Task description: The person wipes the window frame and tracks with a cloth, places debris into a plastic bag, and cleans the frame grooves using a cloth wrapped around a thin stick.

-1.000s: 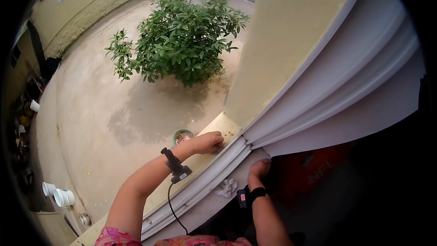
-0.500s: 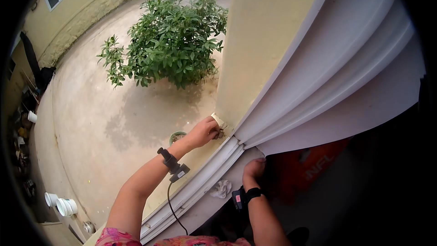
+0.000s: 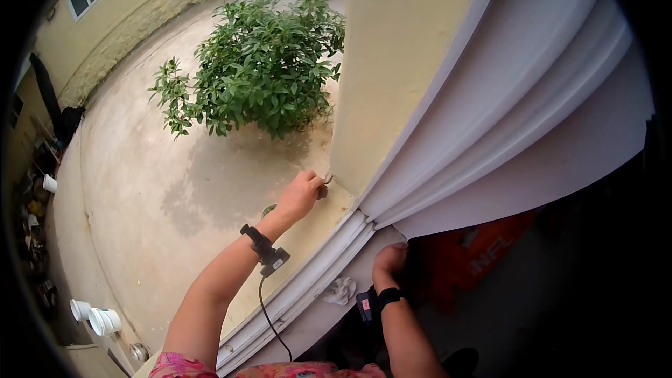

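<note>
Buckets (image 3: 104, 320), two and white, stand close together on the courtyard floor (image 3: 119, 238) at lower left; their contents cannot be made out. Another white container (image 3: 50, 183) sits farther up, beside dark clutter. Behind the left wrist, a green-rimmed bowl (image 3: 268, 209) is mostly hidden, its inside unreadable. The left hand (image 3: 301, 194) pinches a small grey-brown object (image 3: 323, 190) at the outer edge of the yellow sill (image 3: 329, 213), near the pillar (image 3: 406, 63). The right hand (image 3: 390, 257) is at the inner ledge by the white curtain (image 3: 532, 112); its fingers are hidden, so I cannot tell its grip. Crumpled white cloth (image 3: 341, 291) lies on that ledge.
</note>
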`<state>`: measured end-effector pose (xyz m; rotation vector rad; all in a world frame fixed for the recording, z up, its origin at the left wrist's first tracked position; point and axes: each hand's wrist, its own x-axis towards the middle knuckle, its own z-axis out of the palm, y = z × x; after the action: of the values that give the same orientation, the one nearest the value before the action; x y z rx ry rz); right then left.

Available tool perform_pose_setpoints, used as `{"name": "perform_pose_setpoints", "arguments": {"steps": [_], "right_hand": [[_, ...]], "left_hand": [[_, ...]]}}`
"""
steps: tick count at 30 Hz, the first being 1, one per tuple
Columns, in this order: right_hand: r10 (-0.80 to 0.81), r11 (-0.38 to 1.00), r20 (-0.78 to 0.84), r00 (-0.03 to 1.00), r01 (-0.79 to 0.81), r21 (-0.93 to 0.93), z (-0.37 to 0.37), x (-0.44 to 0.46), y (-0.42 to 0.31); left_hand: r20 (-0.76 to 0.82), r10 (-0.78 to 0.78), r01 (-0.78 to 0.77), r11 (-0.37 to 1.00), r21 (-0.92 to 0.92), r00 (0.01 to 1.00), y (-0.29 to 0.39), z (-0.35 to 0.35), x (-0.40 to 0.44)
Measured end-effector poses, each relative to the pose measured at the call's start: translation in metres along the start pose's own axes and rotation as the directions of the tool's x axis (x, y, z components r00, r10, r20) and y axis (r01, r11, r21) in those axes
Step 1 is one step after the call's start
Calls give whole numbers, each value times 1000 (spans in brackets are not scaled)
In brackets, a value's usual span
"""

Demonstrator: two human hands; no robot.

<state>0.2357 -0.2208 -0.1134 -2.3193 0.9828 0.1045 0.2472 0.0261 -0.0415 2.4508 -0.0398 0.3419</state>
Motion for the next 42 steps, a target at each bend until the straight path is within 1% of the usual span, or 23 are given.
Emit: {"name": "perform_pose_setpoints", "arguments": {"steps": [5, 7, 8, 10, 11, 15, 18, 20, 25, 28, 30, 31, 32, 33, 34, 35, 36, 37, 38, 39, 40, 41, 42], "right_hand": [[-13, 1000, -76, 997, 13, 9, 4, 2, 2], [-2, 1000, -93, 996, 2, 3, 3, -2, 1], [-19, 1000, -80, 997, 19, -4, 1, -2, 0], [-37, 999, -65, 997, 37, -10, 0, -3, -1], [-25, 1000, -82, 996, 24, -9, 0, -4, -1], [-62, 998, -103, 993, 64, 11, -1, -6, -2], [-73, 997, -69, 995, 73, -1, -4, -5, -2], [-104, 995, -104, 989, 104, -9, 6, 4, 3], [-129, 992, -157, 979, 127, -26, 5, 6, 3], [-92, 996, -31, 995, 92, -9, 0, 3, -1], [-80, 995, -93, 992, 85, 45, 8, 11, 3], [-10, 997, -14, 1000, 11, 82, 8, 14, 3], [-36, 997, 4, 999, 35, 75, 10, 17, 2], [-23, 994, -16, 1000, 24, 111, 7, 13, 0], [-10, 989, -35, 999, 15, 146, 7, 11, 0], [-34, 990, -15, 999, 35, 133, 8, 13, 2], [-17, 994, -22, 1000, 20, 111, 8, 15, 2], [-1, 995, -30, 1000, 4, 95, 8, 14, 0], [-23, 995, -17, 1000, 24, 96, 7, 13, -2], [-4, 989, 32, 999, -1, 148, 1, 9, -2], [15, 980, 82, 997, -31, 199, -3, 8, -1], [46, 962, 105, 993, -73, 263, 3, 19, 3], [-10, 972, 150, 989, -25, 232, 14, 43, 13]], "left_hand": [[12, -103, 103, 995, -7, 995, -8, 35, 6], [52, 27, -19, 989, -146, 998, 4, 32, 3], [54, 21, -13, 990, -144, 998, 5, 32, 1], [276, 281, -233, 953, -193, 919, 5, 33, -5], [299, 324, -293, 945, -145, 898, 5, 33, -10], [411, 325, -276, 945, -177, 852, 3, 6, -48], [385, 356, -298, 933, -203, 852, -2, -23, -101], [397, 324, -257, 943, -212, 859, -11, -43, -144], [450, 79, -97, 995, 17, 890, -13, -114, -244], [350, -234, 131, 947, 295, 907, -13, -148, -299], [64, -510, 428, 778, 460, 858, -16, -168, -329], [-140, -517, 527, 754, 392, 844, -12, -176, -338], [-342, -510, 607, 732, 310, 789, -8, -186, -344], [-447, -643, 717, 698, -5, 622, 6, -198, -342], [-485, -766, 724, 607, -328, 422, 19, -207, -344], [-508, -798, 685, 569, -456, 325, 11, -203, -361], [-521, -801, 691, 556, -462, 297, 4, -198, -383], [-517, -660, 752, 657, -47, 545, 0, -196, -403], [-387, -524, 649, 665, 371, 758, -3, -195, -420], [-447, -453, 609, 728, 315, 772, 12, -198, -418], [-460, -455, 619, 720, 314, 763, 24, -198, -415], [-519, -619, 666, 736, -120, 590, 36, -197, -415], [-479, -777, 571, 627, -530, 408, 46, -198, -423]]}}
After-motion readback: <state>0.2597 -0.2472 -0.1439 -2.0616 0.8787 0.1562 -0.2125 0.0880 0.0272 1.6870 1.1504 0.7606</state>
